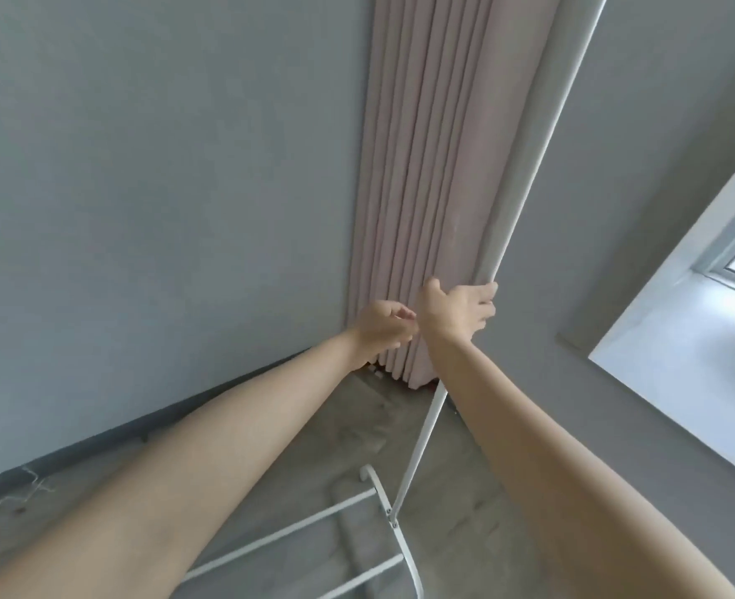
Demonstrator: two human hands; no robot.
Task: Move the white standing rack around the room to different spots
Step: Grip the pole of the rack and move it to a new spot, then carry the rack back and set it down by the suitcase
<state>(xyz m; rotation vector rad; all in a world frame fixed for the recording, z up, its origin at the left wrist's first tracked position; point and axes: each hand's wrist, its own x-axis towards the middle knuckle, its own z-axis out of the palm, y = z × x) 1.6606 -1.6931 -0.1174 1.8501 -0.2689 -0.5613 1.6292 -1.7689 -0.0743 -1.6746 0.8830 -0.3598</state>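
While the right hand (pixel 456 311) is wrapped around the upright pole of the white standing rack (pixel 525 175), fingers curled over its far side in a full grip, the left hand (pixel 383 324) hangs just beside it with its fingers loosely bent and gripping nothing that can be seen. The rack stands on the floor (pixel 305 430) near the corner of the room, its pole rising right in front of the pink curtain (pixel 426 166) and its base rails (pixel 283 533) lying at the near edge of the floor, close to the person.

To shift it well, I would judge that the free hand should close on the pole too, a little apart from the other, so the tall frame does not swing. Lifting only enough to clear the floor, or tilting and walking it, looks the safer way, since a thin pole on a narrow base will tip readily. Keeping the pole away from the curtain folds matters, as the cloth could catch on it.

The rack is slim round tubing, painted smooth white, with a curved foot and two straight cross rails joined by small screws. The curtain is soft, matt fabric falling in deep, even pleats to the floor. Behind it the wall (pixel 141 188) is flat, dull grey, with a dark skirting at its foot. The floor looks like grey wood-grain boards, and the window sill (pixel 681 373) at the right edge is pale and smooth
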